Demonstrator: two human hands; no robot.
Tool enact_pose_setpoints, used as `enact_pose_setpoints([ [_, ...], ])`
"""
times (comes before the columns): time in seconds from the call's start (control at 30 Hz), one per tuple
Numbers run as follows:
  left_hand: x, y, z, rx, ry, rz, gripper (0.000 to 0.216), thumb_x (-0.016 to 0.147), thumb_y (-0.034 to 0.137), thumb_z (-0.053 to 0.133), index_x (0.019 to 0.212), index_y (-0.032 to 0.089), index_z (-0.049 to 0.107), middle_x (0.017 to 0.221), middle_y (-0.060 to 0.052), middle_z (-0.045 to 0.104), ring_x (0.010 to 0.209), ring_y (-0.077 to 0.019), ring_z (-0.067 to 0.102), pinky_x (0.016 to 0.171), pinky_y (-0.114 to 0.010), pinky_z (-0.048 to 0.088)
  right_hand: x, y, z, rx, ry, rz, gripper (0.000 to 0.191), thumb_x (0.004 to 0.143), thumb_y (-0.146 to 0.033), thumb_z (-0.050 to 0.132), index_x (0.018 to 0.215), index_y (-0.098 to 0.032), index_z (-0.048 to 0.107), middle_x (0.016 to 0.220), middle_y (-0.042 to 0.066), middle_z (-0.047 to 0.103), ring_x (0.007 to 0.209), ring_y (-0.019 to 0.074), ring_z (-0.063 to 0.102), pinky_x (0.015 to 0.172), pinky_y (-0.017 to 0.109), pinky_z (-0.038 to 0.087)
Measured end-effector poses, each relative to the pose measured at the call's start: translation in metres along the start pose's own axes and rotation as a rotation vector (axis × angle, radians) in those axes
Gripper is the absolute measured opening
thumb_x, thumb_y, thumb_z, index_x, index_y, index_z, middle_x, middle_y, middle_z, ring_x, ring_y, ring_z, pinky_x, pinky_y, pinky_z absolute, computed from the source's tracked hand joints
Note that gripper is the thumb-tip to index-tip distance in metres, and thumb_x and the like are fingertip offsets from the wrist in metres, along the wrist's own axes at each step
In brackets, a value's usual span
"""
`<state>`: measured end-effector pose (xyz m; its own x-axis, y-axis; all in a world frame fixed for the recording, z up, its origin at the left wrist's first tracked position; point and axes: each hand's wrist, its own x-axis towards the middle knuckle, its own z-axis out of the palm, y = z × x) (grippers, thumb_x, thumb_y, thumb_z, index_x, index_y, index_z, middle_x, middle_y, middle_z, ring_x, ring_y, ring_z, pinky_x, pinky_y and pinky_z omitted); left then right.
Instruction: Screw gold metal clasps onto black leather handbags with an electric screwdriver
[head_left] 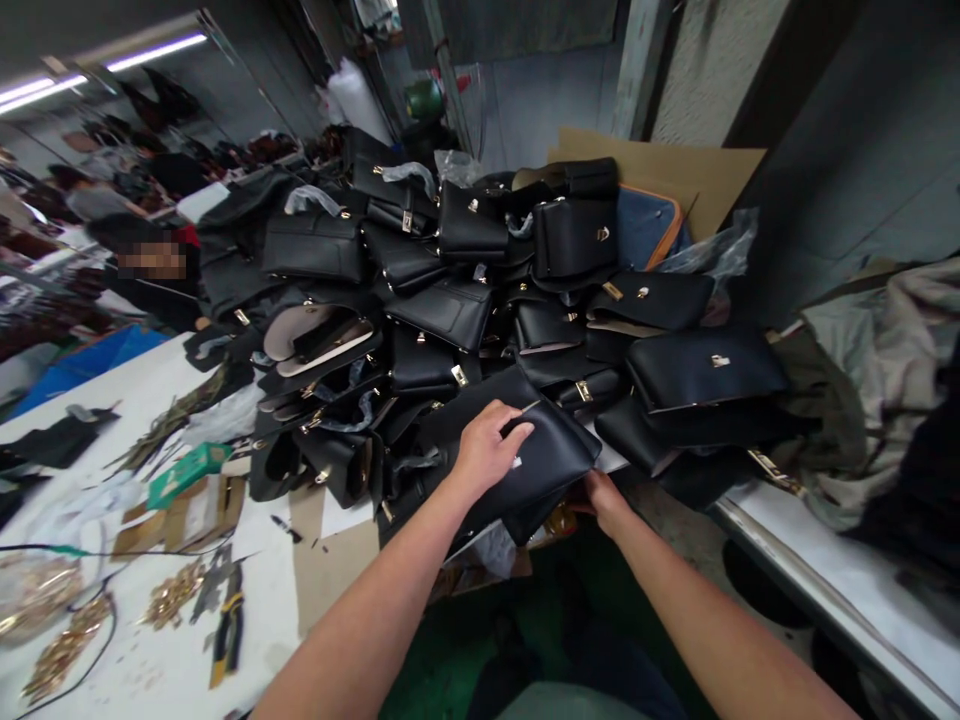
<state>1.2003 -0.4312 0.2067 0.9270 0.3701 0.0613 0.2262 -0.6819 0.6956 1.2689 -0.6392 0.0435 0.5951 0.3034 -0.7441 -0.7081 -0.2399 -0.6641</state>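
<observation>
A black handbag (pixel 551 430) lies tilted at the near edge of the pile, with a small metal fitting (pixel 516 462) on its face. My left hand (pixel 487 445) is over this bag, its fingers curled. From them sticks out a thin, pale, stick-like thing (pixel 531 407) whose kind I cannot make out. At the bag's lower right corner, my right hand (pixel 606 502) grips the edge; some of its fingers are hidden under the bag.
Many black handbags (pixel 315 248) are heaped ahead. Pliers (pixel 227 625), gold-coloured hardware (pixel 174 592) and a green box (pixel 189 474) lie on the white table (pixel 262 620) at left. Cloth (pixel 885 350) hangs at right. Another person (pixel 154 275) is at far left.
</observation>
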Motion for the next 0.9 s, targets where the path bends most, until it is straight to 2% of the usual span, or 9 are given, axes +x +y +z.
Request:
enact_pose_setpoints([
  [0.1,0.002,-0.010,0.010,0.036,0.006,0.001,0.018,0.097,0.034,0.059,0.101,0.019,0.069,0.098,-0.004,0.066,0.095,-0.0183,0.063,0.089,-0.031,0.049,-0.008,0.001,-0.002,0.076,-0.039,0.072,0.061,0.085,-0.073,0.052,0.107,-0.017,0.065,0.095,0.014,0.073,0.077,0.0268,0.073,0.072,0.045,0.061],
  [0.17,0.004,-0.016,0.018,0.065,0.003,0.000,0.019,0.093,0.030,0.065,0.105,0.017,0.069,0.105,-0.009,0.067,0.102,-0.0245,0.062,0.093,-0.039,0.049,-0.013,0.001,0.000,0.106,-0.015,0.064,0.066,0.085,-0.075,0.053,0.113,-0.017,0.064,0.103,0.015,0.072,0.081,0.0263,0.074,0.073,0.042,0.062],
  [0.3,0.000,-0.018,0.031,0.233,0.118,0.021,0.042,0.093,0.029,0.062,0.132,0.014,0.058,0.141,-0.020,0.053,0.128,-0.0377,0.049,0.106,-0.057,0.040,-0.016,-0.001,0.003,0.099,0.084,0.034,0.066,0.081,-0.070,0.064,0.122,-0.017,0.063,0.122,0.018,0.067,0.101,0.0316,0.070,0.069,0.040,0.062],
  [0.37,-0.013,-0.014,0.030,0.349,0.210,0.103,0.045,0.096,0.031,0.058,0.139,0.016,0.053,0.147,-0.017,0.049,0.134,-0.0361,0.046,0.112,-0.055,0.036,-0.015,-0.003,0.002,0.100,0.114,0.020,0.063,0.081,-0.065,0.068,0.125,-0.020,0.062,0.127,0.016,0.065,0.108,0.0323,0.067,0.067,0.037,0.061],
  [0.47,-0.042,-0.009,0.024,0.404,0.295,0.192,0.049,0.096,0.034,0.058,0.142,0.017,0.049,0.148,-0.016,0.048,0.138,-0.0353,0.044,0.116,-0.056,0.034,-0.014,-0.006,-0.003,0.133,0.103,0.013,0.057,0.084,-0.061,0.068,0.124,-0.022,0.063,0.124,0.013,0.067,0.099,0.0286,0.070,0.064,0.034,0.060],
  [0.6,-0.092,-0.011,0.015,0.390,0.381,0.143,0.056,0.094,0.039,0.060,0.144,0.018,0.047,0.151,-0.018,0.046,0.141,-0.0356,0.043,0.119,-0.057,0.031,-0.025,-0.006,-0.007,0.193,0.074,0.042,0.059,0.087,-0.067,0.061,0.123,-0.020,0.062,0.121,0.013,0.067,0.081,0.0223,0.072,0.062,0.033,0.060],
  [0.7,-0.139,-0.033,0.006,0.359,0.519,-0.126,0.064,0.093,0.050,0.057,0.146,0.015,0.046,0.150,-0.020,0.047,0.141,-0.0356,0.043,0.119,-0.055,0.032,-0.047,0.008,-0.004,0.207,0.033,0.091,0.069,0.085,-0.074,0.059,0.129,-0.021,0.058,0.125,0.014,0.065,0.079,0.0223,0.073,0.065,0.035,0.061],
  [0.8,-0.195,-0.068,-0.001,0.325,0.621,-0.624,0.079,0.088,0.062,0.055,0.144,0.006,0.047,0.140,-0.023,0.054,0.135,-0.0396,0.048,0.116,-0.057,0.034,-0.071,0.031,0.003,0.206,-0.077,0.120,0.075,0.079,-0.076,0.065,0.129,-0.021,0.058,0.124,0.014,0.065,0.087,0.0266,0.075,0.072,0.036,0.062],
  [0.9,-0.238,-0.100,-0.002,0.180,0.560,-1.125,0.087,0.084,0.062,0.059,0.143,-0.001,0.045,0.136,-0.028,0.056,0.129,-0.0429,0.053,0.111,-0.057,0.041,-0.079,0.043,0.008,0.206,-0.171,0.117,0.076,0.076,-0.074,0.071,0.126,-0.019,0.060,0.120,0.015,0.067,0.091,0.0283,0.075,0.076,0.037,0.062],
])
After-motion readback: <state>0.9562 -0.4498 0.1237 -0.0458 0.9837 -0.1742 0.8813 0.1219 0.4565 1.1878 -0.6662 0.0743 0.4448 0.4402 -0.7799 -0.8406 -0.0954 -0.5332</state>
